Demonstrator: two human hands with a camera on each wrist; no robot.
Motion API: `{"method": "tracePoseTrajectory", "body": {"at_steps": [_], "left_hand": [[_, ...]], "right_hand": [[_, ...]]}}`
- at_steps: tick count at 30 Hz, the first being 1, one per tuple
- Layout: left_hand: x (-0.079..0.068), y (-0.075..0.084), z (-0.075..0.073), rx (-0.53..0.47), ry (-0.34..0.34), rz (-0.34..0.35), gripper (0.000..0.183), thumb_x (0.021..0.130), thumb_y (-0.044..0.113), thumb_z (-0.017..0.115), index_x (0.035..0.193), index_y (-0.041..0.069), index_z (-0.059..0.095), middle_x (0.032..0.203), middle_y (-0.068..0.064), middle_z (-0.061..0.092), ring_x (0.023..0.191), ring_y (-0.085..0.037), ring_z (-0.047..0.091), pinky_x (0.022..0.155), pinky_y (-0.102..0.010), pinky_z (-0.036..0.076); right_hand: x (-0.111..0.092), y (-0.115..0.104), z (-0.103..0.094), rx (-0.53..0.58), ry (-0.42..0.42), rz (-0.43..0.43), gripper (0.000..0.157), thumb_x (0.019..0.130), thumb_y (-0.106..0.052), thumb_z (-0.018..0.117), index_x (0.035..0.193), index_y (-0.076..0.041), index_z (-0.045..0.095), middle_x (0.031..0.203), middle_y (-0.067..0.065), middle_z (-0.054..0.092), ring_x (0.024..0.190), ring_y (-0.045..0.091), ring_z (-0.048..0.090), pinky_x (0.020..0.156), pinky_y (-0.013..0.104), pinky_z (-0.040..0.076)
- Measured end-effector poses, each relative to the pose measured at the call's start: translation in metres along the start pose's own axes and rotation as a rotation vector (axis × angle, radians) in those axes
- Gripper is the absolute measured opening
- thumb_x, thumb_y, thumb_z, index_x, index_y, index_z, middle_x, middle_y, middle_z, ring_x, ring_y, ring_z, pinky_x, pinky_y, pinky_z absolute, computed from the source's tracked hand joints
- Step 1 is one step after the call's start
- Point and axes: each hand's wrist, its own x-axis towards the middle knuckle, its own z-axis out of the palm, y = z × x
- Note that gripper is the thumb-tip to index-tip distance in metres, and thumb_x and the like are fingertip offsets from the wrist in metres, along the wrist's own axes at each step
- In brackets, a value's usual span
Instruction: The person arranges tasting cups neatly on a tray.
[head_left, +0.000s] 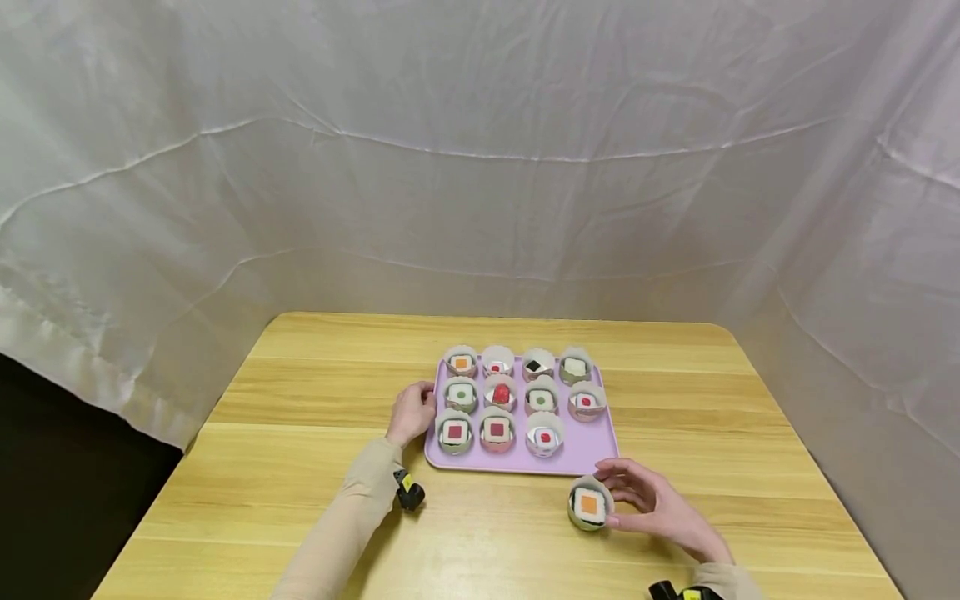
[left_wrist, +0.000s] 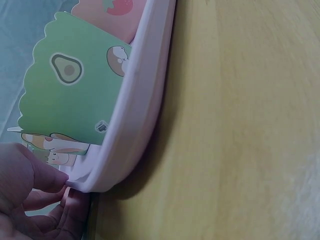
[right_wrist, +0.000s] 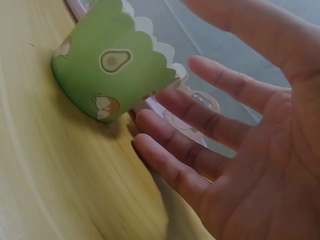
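Observation:
My left hand (head_left: 411, 412) pinches the left rim of a lilac tray (head_left: 588, 442), thumb above and fingers beneath in the left wrist view. Several scalloped paper cups stand in rows on the tray, each with a sushi-like piece. In front of the tray's right corner, a green paper cup (right_wrist: 112, 62) with avocado prints sits on the table. Inside it is a white square piece (head_left: 588, 505) with an orange centre. My right hand (head_left: 660, 508) is at this cup's right side, fingers spread and fairly straight, thumb tip right at the rim in the head view.
A gap shows at the tray's front right corner, beside a cup with a red-centred piece (head_left: 544, 437). The wooden table (head_left: 300, 400) reaches back to a pale fabric curtain (head_left: 480, 208), which also hangs along both sides.

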Motion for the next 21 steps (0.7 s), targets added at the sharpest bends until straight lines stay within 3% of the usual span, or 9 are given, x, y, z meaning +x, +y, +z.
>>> {"method": "tracePoseTrajectory", "body": {"at_steps": [5,10,17,21], "left_hand": [[0.000,0.000,0.000,-0.005,-0.001,-0.001,0.032,0.098,0.005,0.053,0.124,-0.008,0.064,0.110,-0.023,0.070,0.099,-0.033,0.065,0.090,-0.047,0.053],[0.000,0.000,0.000,-0.003,0.003,0.000,0.032,0.098,0.005,0.053,0.124,-0.008,0.064,0.111,-0.023,0.070,0.099,-0.033,0.065,0.090,-0.047,0.052],[0.000,0.000,0.001,-0.016,0.004,-0.002,0.032,0.098,0.005,0.053,0.125,-0.008,0.064,0.112,-0.023,0.070,0.099,-0.033,0.065,0.090,-0.047,0.053],[0.000,-0.001,0.001,-0.015,0.005,0.000,0.032,0.098,0.005,0.053,0.125,-0.008,0.064,0.113,-0.024,0.070,0.101,-0.034,0.065,0.092,-0.048,0.053]], "right_hand": [[0.001,0.000,0.003,-0.028,-0.003,0.036,0.068,0.084,0.003,0.074,0.143,0.011,0.040,0.140,0.020,0.054,0.123,0.003,0.058,0.104,0.015,0.047],[0.003,-0.001,0.008,-0.060,-0.012,0.062,0.069,0.084,-0.002,0.077,0.143,0.007,0.043,0.140,0.024,0.052,0.122,0.000,0.057,0.105,0.011,0.043],[0.009,0.000,0.016,-0.199,0.004,0.009,0.071,0.080,-0.007,0.083,0.141,0.004,0.047,0.135,0.028,0.055,0.120,0.000,0.057,0.104,0.011,0.042],[0.012,-0.001,0.018,-0.199,-0.014,0.001,0.071,0.080,-0.008,0.083,0.140,0.003,0.047,0.134,0.030,0.054,0.120,0.002,0.056,0.103,0.011,0.042]]}}
